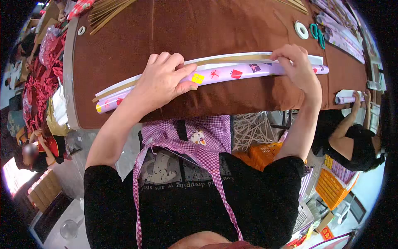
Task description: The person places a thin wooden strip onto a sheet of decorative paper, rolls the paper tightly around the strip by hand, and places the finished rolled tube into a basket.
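A long roll of lilac wrapping paper (226,75) printed with red, yellow and purple gifts lies across the brown-covered table in front of me. Its white-backed free edge (232,57) stands up along the far side, with a thin brown strip (259,57) lying between edge and roll. My left hand (163,76) is bent over the left part of the roll, thumb on the near side and fingers over the far edge. Near the right end, my right hand (295,66) pinches the paper edge with curled fingers, and its palm side hides part of the roll.
Thin brown sticks (108,11) lie at the far left. White tape (301,30) and green-handled scissors (317,36) sit at the far right, near more paper rolls (342,41). A co-worker's hands (360,98) hold another roll at the right. Orange crates (265,154) stand below the table.
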`<state>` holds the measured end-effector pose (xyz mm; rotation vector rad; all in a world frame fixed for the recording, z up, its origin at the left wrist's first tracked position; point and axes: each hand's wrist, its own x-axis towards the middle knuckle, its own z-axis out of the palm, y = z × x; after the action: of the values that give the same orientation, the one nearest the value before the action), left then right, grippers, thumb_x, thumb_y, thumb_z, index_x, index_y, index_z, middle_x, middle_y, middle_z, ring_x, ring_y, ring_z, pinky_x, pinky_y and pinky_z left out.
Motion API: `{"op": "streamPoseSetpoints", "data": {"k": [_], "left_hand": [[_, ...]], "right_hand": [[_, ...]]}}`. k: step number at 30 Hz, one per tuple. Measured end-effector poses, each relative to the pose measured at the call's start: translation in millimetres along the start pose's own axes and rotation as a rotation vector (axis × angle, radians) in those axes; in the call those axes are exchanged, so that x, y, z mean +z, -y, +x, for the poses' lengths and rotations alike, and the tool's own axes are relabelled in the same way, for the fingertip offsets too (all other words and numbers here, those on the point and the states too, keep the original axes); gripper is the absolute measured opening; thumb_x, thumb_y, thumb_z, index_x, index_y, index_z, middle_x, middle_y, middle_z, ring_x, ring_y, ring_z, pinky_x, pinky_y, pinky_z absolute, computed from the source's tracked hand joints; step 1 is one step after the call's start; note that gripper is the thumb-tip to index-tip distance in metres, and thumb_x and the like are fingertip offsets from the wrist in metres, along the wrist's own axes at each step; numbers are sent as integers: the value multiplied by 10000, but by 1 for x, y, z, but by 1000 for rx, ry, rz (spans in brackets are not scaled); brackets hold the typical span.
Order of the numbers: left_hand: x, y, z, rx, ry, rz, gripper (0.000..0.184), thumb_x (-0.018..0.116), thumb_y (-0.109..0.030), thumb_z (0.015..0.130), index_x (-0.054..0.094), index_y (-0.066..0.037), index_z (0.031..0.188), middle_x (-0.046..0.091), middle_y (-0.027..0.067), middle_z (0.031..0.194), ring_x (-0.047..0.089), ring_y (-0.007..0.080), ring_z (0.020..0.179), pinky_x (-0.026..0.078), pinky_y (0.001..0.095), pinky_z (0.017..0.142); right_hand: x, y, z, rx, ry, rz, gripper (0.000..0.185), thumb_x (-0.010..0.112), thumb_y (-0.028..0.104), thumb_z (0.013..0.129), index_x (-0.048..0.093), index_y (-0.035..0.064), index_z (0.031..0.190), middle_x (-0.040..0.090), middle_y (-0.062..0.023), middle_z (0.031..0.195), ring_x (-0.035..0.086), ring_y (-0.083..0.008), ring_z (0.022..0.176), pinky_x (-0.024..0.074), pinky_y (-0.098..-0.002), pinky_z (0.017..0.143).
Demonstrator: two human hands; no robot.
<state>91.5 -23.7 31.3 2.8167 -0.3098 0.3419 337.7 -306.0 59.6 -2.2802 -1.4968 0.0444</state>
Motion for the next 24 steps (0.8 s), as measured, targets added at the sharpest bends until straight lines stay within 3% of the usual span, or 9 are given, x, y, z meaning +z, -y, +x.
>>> {"op": "streamPoseSetpoints", "data": {"k": [6, 12, 20, 24], "left_hand": [[-2, 0, 1, -8, 16, -20, 439, 739, -376, 810, 707, -101, 1151, 556, 53, 949, 518, 239, 902, 390, 378, 782], [-2, -1, 3, -5, 10, -29, 454, 730, -398, 820, 700, -100, 1161, 547, 54, 940, 514, 244, 893, 388, 379, 779], [-1, -3, 1, -20, 32, -23, 464, 711, -426, 827, 700, -102, 1160, 544, 49, 940, 519, 242, 904, 387, 388, 787], [-2, -4, 2, -32, 38, -34, 463, 696, -434, 834, 698, -100, 1155, 543, 45, 942, 520, 241, 906, 387, 391, 791]], "right_hand": [[5, -10, -1, 147, 105, 54, 128, 576, 76, 826, 701, 52, 847, 694, -100, 820, 631, -306, 828, 473, -422, 813], [12, -5, 2, 141, 24, -7, 143, 560, 74, 819, 699, 38, 823, 683, -125, 780, 636, -323, 802, 483, -427, 806], [13, 6, 3, 285, 67, -58, 170, 538, 96, 833, 704, 66, 814, 668, -101, 772, 598, -289, 904, 374, -401, 967], [19, 0, 2, 300, 67, -88, 178, 532, 100, 837, 704, 63, 814, 669, -106, 779, 598, -287, 905, 379, -398, 962]]}}
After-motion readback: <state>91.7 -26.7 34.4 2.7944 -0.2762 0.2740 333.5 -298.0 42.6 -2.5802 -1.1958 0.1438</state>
